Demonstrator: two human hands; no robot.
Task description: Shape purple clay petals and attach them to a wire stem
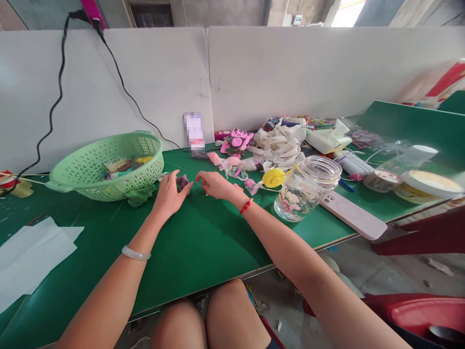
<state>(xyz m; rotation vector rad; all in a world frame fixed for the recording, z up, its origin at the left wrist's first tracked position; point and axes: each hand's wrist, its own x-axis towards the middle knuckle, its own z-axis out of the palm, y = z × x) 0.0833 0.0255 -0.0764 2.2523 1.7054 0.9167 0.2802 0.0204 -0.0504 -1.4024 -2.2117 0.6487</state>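
My left hand (168, 196) is curled around a small mauve, soft-looking piece (184, 185), its thumb and fingers gripping the piece just above the green table. To the right of it, my right hand (216, 187) has its fingers bent together in a pinch. Whatever lies between those fingertips is too small to make out. A gap separates the two hands. Left of my left hand stands a light green plastic basket (105, 189) with small colourful items in it. A crumpled green piece (141, 196) lies against the basket's base.
A clear jar (296, 198) stands beside my right forearm, near a yellow lid (273, 178) and a pink phone (354, 213). White straps (281, 143) and pink items (237, 141) are heaped behind. White paper (36, 261) lies left. Another phone (194, 132) leans on the partition.
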